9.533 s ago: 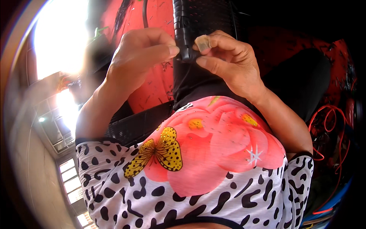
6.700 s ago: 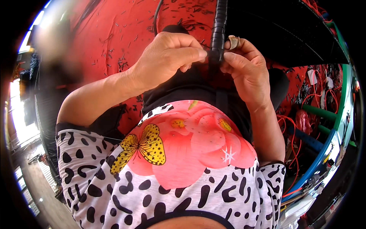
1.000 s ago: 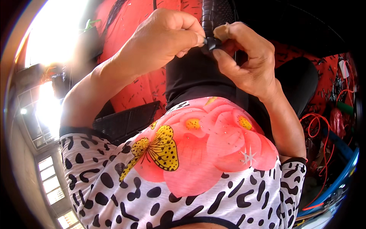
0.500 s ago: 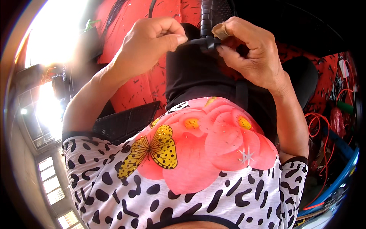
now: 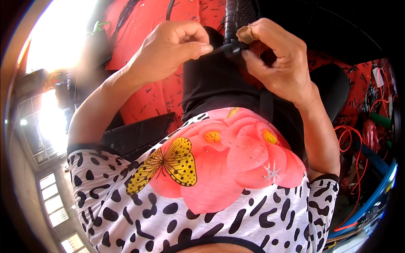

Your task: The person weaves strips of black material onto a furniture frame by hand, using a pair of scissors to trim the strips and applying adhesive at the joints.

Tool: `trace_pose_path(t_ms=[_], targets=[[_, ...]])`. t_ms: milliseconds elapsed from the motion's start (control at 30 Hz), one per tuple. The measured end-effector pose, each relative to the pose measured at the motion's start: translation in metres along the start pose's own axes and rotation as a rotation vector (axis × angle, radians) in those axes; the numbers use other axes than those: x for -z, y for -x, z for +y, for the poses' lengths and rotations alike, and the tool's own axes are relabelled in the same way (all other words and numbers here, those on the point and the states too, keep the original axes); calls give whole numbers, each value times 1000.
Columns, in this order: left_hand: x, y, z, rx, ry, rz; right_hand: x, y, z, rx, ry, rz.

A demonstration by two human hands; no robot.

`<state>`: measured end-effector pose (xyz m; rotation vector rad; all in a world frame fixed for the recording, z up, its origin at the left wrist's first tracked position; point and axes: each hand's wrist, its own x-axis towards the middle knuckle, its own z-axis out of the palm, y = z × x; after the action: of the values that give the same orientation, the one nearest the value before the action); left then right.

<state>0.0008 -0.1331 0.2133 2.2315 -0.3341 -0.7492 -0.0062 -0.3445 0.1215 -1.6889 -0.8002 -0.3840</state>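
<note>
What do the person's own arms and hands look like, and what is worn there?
Both forearms are bare below short white sleeves, black-blotched and dark-edged. The left hand is bare; the right hand wears a tan wrap around one finger.

Not a single word, number or logo I can read in this one, folks. Closest thing to a sign is the white star-like mark [image 5: 272, 173] on the shirt [image 5: 211, 181], down below the right hand [image 5: 280, 61], and that's just a drawn shape, no letters. There's a small white piece [image 5: 376, 77] well off to the right of that hand, but it's too tiny to tell if anything's printed on it. On the black strip [image 5: 221, 49] between the right hand and the left hand [image 5: 177, 46], I can't make out any lettering either.
</note>
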Motion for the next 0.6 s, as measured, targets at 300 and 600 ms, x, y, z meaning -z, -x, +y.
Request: trace_pose_path(t_ms=[300,600], targets=[[-18,-3,4,-372,-231,353,-16,19,0,-236,-306,274],[-17,-7,3,-269,-159,278,0,24,4,-267,-214,144]])
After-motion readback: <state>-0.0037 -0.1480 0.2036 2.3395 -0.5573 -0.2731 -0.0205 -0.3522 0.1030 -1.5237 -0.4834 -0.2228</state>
